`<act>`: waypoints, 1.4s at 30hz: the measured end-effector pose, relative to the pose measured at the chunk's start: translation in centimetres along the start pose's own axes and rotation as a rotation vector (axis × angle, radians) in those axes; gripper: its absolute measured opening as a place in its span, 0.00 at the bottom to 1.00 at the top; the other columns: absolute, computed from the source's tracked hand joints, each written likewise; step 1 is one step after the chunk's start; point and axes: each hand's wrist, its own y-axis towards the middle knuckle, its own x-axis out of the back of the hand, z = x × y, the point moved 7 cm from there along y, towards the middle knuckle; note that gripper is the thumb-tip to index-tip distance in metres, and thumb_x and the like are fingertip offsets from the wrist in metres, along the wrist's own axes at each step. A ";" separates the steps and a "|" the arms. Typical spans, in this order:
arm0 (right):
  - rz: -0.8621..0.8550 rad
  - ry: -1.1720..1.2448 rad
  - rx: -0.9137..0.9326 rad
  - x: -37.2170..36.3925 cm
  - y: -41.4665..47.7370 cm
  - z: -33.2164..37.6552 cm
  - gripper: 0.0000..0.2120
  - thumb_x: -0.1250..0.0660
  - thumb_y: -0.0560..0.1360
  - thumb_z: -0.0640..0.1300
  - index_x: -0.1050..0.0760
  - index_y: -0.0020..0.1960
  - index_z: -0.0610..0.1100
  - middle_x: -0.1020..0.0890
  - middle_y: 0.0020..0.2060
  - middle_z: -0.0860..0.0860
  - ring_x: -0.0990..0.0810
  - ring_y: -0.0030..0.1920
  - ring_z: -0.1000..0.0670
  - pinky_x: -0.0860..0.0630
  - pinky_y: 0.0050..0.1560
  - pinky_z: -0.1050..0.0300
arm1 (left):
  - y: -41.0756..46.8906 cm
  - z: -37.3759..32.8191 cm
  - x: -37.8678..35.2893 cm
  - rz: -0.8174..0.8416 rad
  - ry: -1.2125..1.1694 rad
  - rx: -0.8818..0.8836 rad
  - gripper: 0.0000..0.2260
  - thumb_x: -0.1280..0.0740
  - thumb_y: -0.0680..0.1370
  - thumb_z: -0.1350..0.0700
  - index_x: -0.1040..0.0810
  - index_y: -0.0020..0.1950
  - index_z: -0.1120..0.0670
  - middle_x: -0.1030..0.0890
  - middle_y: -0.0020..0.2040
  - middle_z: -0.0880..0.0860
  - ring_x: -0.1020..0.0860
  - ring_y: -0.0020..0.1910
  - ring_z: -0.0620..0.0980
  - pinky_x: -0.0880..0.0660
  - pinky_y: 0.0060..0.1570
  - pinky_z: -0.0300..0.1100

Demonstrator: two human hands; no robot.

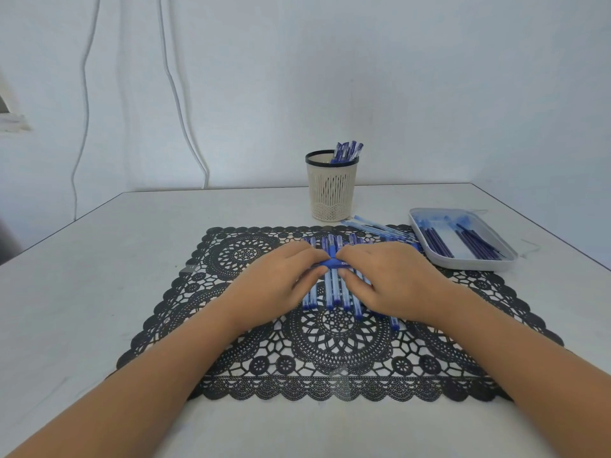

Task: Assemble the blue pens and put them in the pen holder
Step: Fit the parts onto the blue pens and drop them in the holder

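A blue pen (335,263) lies crosswise between my hands, just above the black lace mat (330,352). My left hand (274,285) pinches its left end and my right hand (390,282) pinches its right end. Under the hands, several blue pens (332,289) lie side by side on the mat, partly hidden. The beige mesh pen holder (331,190) with a dark rim stands behind the mat, and several capped blue pens (347,152) lean inside it.
A grey tray (476,264) at the right holds several dark blue refills (476,242). Clear pen barrels (377,228) lie between the holder and the tray. The white table meets the wall at the back; cables hang on the wall at the left.
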 end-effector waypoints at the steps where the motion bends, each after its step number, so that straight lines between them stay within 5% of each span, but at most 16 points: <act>1: 0.015 0.011 -0.005 -0.1 0.0 -0.1 0.18 0.50 0.75 0.53 0.25 0.46 0.45 0.23 0.29 0.53 0.25 0.27 0.50 0.35 0.25 0.58 | 0.0 -0.1 0.0 0.002 0.005 -0.008 0.15 0.44 0.79 0.52 0.23 0.55 0.59 0.22 0.44 0.51 0.29 0.43 0.42 0.34 0.46 0.30; 9: 0.032 0.207 -0.022 -0.4 0.1 -0.4 0.20 0.49 0.75 0.57 0.24 0.45 0.45 0.35 0.20 0.55 0.34 0.20 0.55 0.44 0.24 0.67 | 0.1 -0.4 0.3 0.006 0.015 -0.042 0.16 0.45 0.80 0.52 0.23 0.55 0.60 0.22 0.43 0.52 0.29 0.42 0.43 0.35 0.47 0.30; 15: 0.032 0.229 -0.096 0.2 0.1 -1.3 0.14 0.40 0.76 0.58 0.22 0.51 0.50 0.34 0.19 0.57 0.31 0.22 0.56 0.40 0.25 0.66 | 0.0 0.0 0.5 -0.003 0.070 -0.052 0.15 0.43 0.79 0.52 0.23 0.53 0.60 0.22 0.43 0.52 0.29 0.43 0.43 0.36 0.48 0.31; 19: 0.148 0.138 -0.214 -0.5 -0.3 -1.9 0.17 0.47 0.75 0.62 0.33 0.56 0.52 0.30 0.25 0.53 0.32 0.26 0.56 0.37 0.29 0.60 | -0.3 1.0 0.5 -0.020 0.130 -0.007 0.15 0.44 0.78 0.51 0.22 0.54 0.58 0.21 0.44 0.51 0.27 0.41 0.43 0.31 0.45 0.33; 23: 0.163 0.381 -0.341 0.1 -0.7 -2.1 0.11 0.52 0.81 0.49 0.34 0.53 0.46 0.30 0.32 0.54 0.31 0.31 0.57 0.35 0.37 0.59 | -0.8 3.4 0.8 -0.075 0.081 0.162 0.15 0.42 0.78 0.51 0.23 0.57 0.58 0.21 0.47 0.51 0.26 0.44 0.44 0.28 0.46 0.38; 27: 0.239 0.445 -0.221 0.1 -0.4 0.4 0.09 0.44 0.80 0.45 0.28 0.57 0.48 0.28 0.43 0.56 0.28 0.43 0.66 0.31 0.47 0.71 | -0.9 4.0 0.5 -0.086 0.051 0.231 0.10 0.37 0.78 0.57 0.24 0.57 0.58 0.21 0.48 0.51 0.27 0.45 0.44 0.30 0.47 0.37; 30: 0.342 0.426 -0.107 -0.8 -0.5 2.3 0.10 0.37 0.77 0.47 0.24 0.57 0.53 0.26 0.47 0.59 0.29 0.49 0.61 0.31 0.57 0.62 | -0.8 4.0 0.1 -0.079 0.036 0.238 0.10 0.36 0.78 0.57 0.23 0.57 0.58 0.21 0.47 0.51 0.27 0.44 0.44 0.31 0.45 0.36; 42: 0.371 0.365 -0.070 -1.5 -0.6 2.8 0.11 0.33 0.72 0.54 0.26 0.53 0.55 0.24 0.47 0.64 0.33 0.51 0.61 0.35 0.57 0.60 | -1.0 3.8 0.0 -0.089 0.022 0.198 0.10 0.37 0.78 0.55 0.23 0.56 0.58 0.22 0.46 0.50 0.28 0.44 0.42 0.30 0.45 0.36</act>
